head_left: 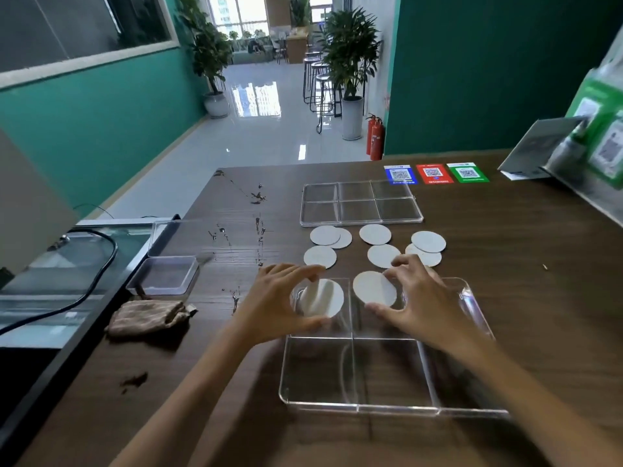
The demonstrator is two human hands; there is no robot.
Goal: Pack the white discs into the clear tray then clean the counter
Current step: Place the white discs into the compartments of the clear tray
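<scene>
Packing has just begun: the left hand [279, 299] and right hand [421, 305] each pinch a flat round white disc [323, 298] over the clear plastic divided tray [357, 407], while seven such discs and the spills on the dark wooden counter [522, 281] remain.

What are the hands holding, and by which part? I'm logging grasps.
Each holds one white disc by its rim, over the clear tray: the left hand has the left disc, the right hand the right disc.

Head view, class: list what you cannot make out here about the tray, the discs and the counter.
- Clear tray: right compartments, hidden by the right hand and forearm.
- Disc in the left hand: one or several, blurred, fingers cover it.
- QR cards: print too small.
- Green packets: cut off by the right edge.
</scene>
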